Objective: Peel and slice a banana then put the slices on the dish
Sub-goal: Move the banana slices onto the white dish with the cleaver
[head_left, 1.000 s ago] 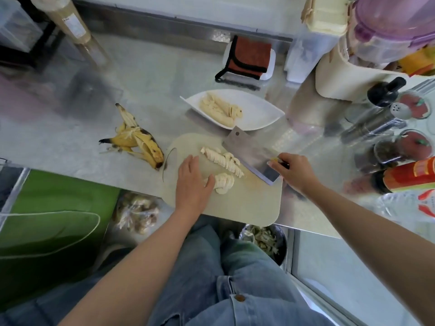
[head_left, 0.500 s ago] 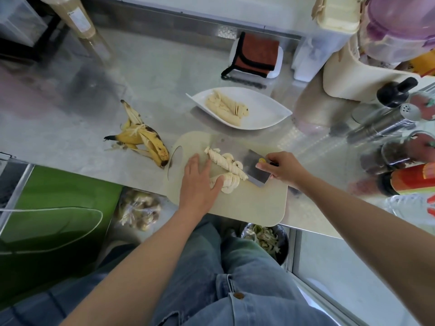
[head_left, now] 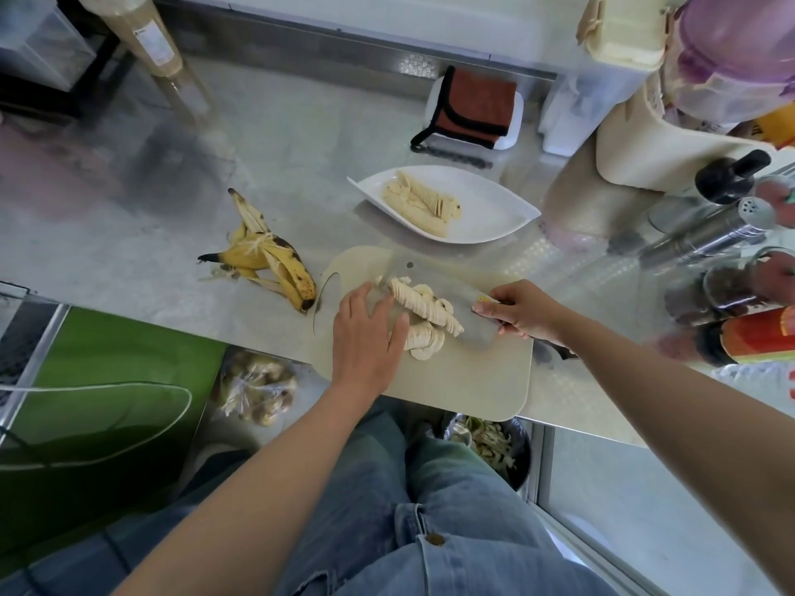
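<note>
The left hand [head_left: 365,333] lies flat, fingers spread, on the cutting board [head_left: 473,380] just beside the banana slices [head_left: 423,309]. The right hand [head_left: 516,311] curls tight around the knife [head_left: 477,331].

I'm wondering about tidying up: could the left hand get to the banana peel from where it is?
Probably yes. The left hand lies open on the cutting board, against the banana slices, and the banana peel sits just left of the board with nothing between. The right hand holds the cleaver.
</note>
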Demonstrator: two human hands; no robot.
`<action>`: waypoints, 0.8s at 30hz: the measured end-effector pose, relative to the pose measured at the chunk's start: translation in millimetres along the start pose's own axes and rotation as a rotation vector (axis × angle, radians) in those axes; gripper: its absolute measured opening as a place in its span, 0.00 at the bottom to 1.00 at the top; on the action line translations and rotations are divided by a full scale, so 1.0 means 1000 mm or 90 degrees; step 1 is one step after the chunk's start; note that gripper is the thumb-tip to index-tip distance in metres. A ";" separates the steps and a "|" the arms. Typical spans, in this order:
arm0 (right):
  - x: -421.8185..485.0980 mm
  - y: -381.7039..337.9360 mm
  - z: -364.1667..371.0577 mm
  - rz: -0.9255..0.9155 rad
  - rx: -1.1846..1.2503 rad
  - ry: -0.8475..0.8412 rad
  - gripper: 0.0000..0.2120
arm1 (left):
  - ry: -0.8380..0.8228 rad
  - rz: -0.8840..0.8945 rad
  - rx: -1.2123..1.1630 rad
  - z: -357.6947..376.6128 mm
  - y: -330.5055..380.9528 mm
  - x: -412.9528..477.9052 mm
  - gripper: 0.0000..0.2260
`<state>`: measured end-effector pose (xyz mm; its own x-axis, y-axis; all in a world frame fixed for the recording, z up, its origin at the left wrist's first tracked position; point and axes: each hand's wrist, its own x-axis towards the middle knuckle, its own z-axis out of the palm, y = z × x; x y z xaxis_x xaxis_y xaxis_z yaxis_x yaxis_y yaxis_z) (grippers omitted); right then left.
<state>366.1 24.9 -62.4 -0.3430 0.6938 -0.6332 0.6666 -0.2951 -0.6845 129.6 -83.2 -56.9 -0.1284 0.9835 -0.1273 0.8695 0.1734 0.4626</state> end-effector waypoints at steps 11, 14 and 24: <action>-0.022 -0.027 -0.057 -0.043 0.073 0.041 0.17 | 0.096 0.159 0.031 -0.021 0.018 0.032 0.19; -0.010 -0.033 -0.074 -0.033 0.060 0.109 0.16 | 0.039 0.228 0.062 -0.025 0.028 0.053 0.20; 0.033 -0.043 -0.107 -0.033 -0.083 0.269 0.18 | -0.045 0.393 0.133 -0.016 0.050 0.127 0.20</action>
<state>396.3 131.0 -15.2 -0.0963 0.9211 -0.3772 0.7427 -0.1858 -0.6434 149.6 51.0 -35.7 0.4488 0.8924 0.0465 0.8491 -0.4421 0.2890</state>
